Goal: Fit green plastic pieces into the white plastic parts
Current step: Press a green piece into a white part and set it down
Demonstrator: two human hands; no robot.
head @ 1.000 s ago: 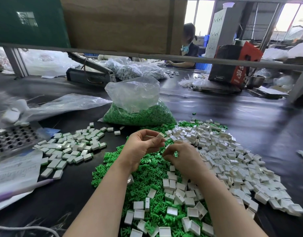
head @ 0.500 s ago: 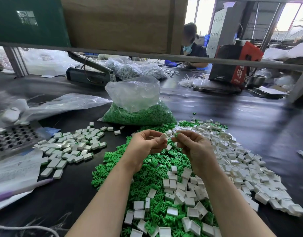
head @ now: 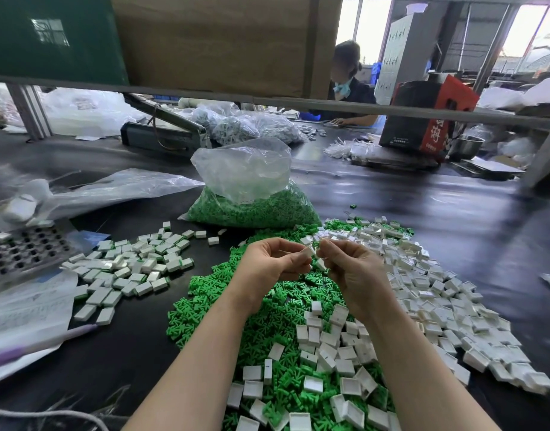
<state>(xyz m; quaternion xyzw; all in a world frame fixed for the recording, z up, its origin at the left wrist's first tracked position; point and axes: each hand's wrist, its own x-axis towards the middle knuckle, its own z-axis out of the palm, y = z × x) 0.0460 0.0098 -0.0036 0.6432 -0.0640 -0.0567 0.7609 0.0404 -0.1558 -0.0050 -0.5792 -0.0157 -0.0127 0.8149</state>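
My left hand pinches a small white plastic part between thumb and fingers, raised above the table. My right hand meets it from the right, fingertips curled and pinched against the same part; what it holds is hidden by the fingers. Below both hands spreads a heap of loose green plastic pieces. A wide pile of empty white parts lies to the right and in front. A separate group of white parts with green showing lies on the left.
A clear bag of green pieces stands behind the hands. A perforated metal tray, papers and empty plastic bags lie at the left. Another person works at the far side, near a red and black box.
My right hand rose from the green heap to meet the left hand. The two hands have closed together on the white part.
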